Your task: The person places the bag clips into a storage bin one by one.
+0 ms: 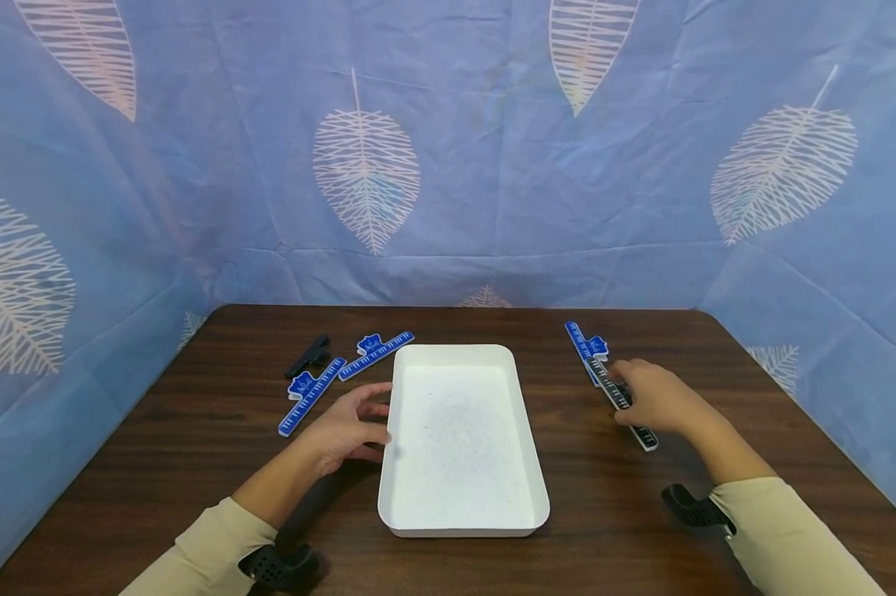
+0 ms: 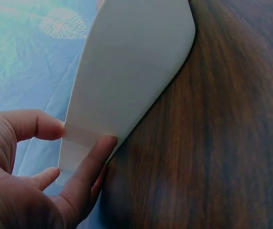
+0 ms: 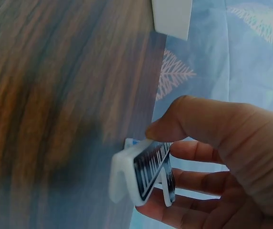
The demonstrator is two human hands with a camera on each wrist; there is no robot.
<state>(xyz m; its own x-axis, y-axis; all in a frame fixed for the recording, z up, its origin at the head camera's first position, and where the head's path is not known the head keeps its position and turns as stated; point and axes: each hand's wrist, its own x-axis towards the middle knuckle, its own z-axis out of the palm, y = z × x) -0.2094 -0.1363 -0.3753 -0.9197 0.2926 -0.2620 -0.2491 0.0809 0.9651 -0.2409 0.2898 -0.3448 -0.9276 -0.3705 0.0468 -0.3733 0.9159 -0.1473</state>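
A white rectangular tray (image 1: 462,439) lies in the middle of the table. At its left wall is my left hand (image 1: 349,426), fingers spread, with fingertips touching the outside of the wall (image 2: 126,71). My right hand (image 1: 656,397) pinches a black-and-white ruler-marked clip (image 1: 644,437) between thumb and fingers. In the right wrist view the thumb lies along the upper edge of this clip (image 3: 148,174). Just behind it, partly covered, is a blue ruler-marked clip (image 1: 577,335).
Left of the tray lie two blue ruler-marked clips, a nearer one (image 1: 309,401) and a farther one (image 1: 376,356). A dark clip (image 1: 312,354) sits behind the nearer one. The brown table (image 1: 194,463) ends at a blue leaf-patterned cloth (image 1: 455,165).
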